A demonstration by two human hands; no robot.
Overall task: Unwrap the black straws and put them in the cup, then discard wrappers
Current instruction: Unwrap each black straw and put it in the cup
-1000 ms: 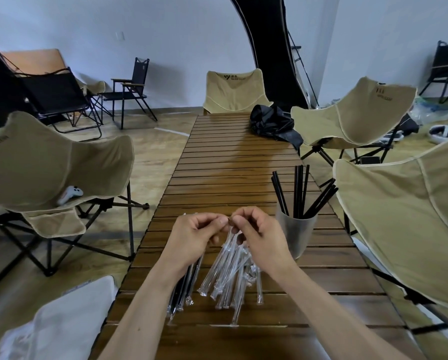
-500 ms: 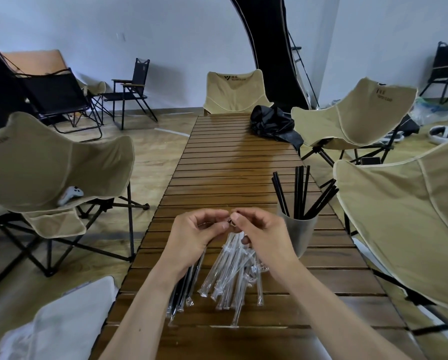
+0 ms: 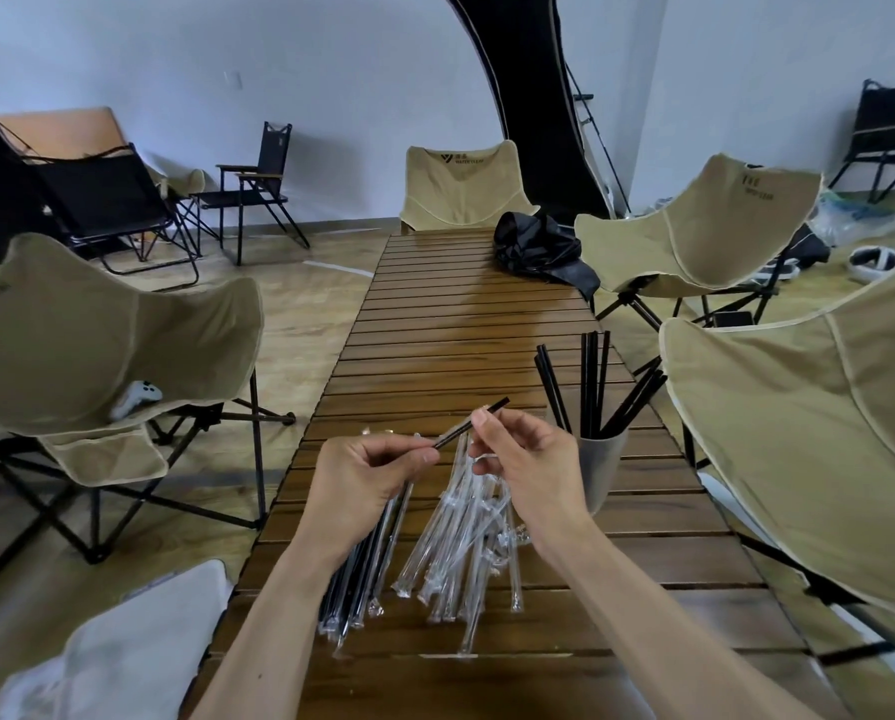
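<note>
- A long brown slatted wooden table point(image 3: 435, 324) is set in a white-walled room, ringed by tan fabric folding chairs point(image 3: 97, 335); a crumpled black cloth bag point(image 3: 539, 246) is left at its far end.
- A grey plastic cup point(image 3: 598, 459) of unwrapped straws is stood just right of the hands; it could be tipped if knocked by the wrist.
- Empty clear wrappers point(image 3: 461, 543) are heaped beside still-wrapped straws point(image 3: 362, 563); the two piles could be mixed.
- A thin black straw point(image 3: 474, 420) is pinched by the right hand point(image 3: 528, 465), while its wrapper is gripped in the curled fingers of the left hand point(image 3: 367, 475); the straw could be bent if pulled askew.
</note>
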